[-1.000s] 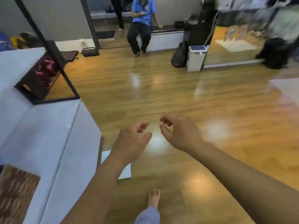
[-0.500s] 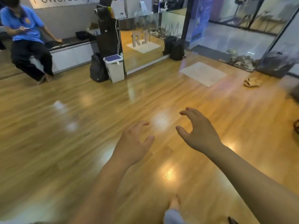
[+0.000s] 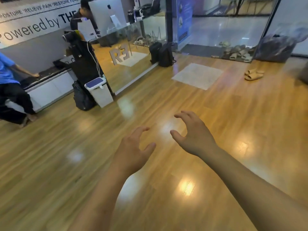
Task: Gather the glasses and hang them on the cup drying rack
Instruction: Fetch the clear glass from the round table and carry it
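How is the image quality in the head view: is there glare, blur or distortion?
Head view: ceiling lights make bright glare spots on the wood floor; the left edge is motion-blurred; the wide lens bends the door frame; both hands look fairly sharp.

Left hand (image 3: 133, 150), right hand (image 3: 193, 135) empty, fingers curled, above wooden floor (image 3: 50, 164).

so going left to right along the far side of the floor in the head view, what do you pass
seated person in blue → black backpack → white bin → two dark bags → pale floor mat → tan sandals
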